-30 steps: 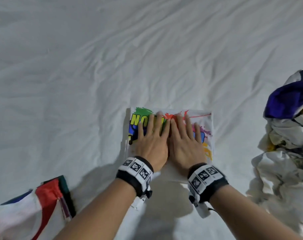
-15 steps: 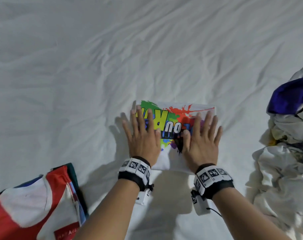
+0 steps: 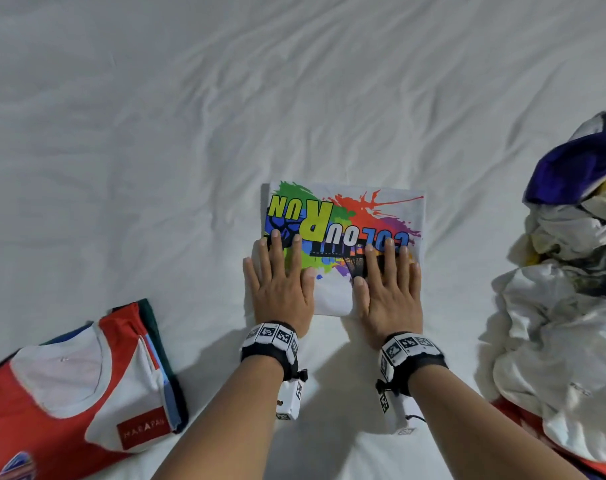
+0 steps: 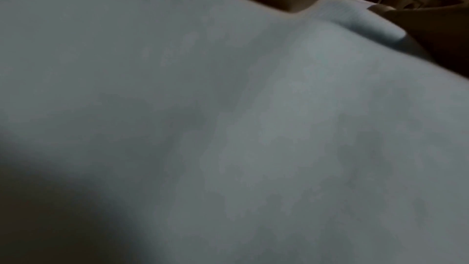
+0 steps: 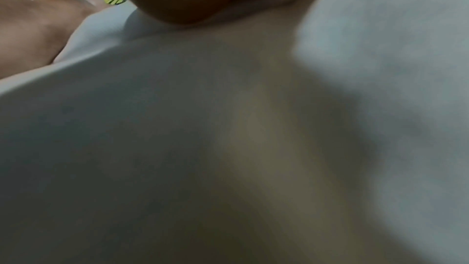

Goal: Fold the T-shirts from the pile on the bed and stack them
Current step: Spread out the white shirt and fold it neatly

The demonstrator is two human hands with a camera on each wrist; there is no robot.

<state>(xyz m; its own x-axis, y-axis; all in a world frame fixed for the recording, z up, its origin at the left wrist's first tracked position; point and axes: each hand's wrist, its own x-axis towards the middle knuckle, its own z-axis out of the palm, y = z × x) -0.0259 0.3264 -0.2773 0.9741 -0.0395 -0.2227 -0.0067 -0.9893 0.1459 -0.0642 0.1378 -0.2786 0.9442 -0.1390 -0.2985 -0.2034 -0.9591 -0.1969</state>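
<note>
Left hand [image 3: 281, 289] and right hand [image 3: 390, 292] press the folded T-shirt [image 3: 346, 216] with flat, wide grip; the stack [image 3: 69, 393] lies left of it, the pile [image 3: 568, 271] right.

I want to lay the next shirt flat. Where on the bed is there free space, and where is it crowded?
Free: the wide bare sheet beyond the folded shirt, and the strip between it and the folded stack. Crowded: the right edge, where the unfolded pile lies, and the near middle under the left hand and right hand.

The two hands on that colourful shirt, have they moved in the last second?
Yes. The left hand and right hand slid apart toward the folded T-shirt side edges.
</note>
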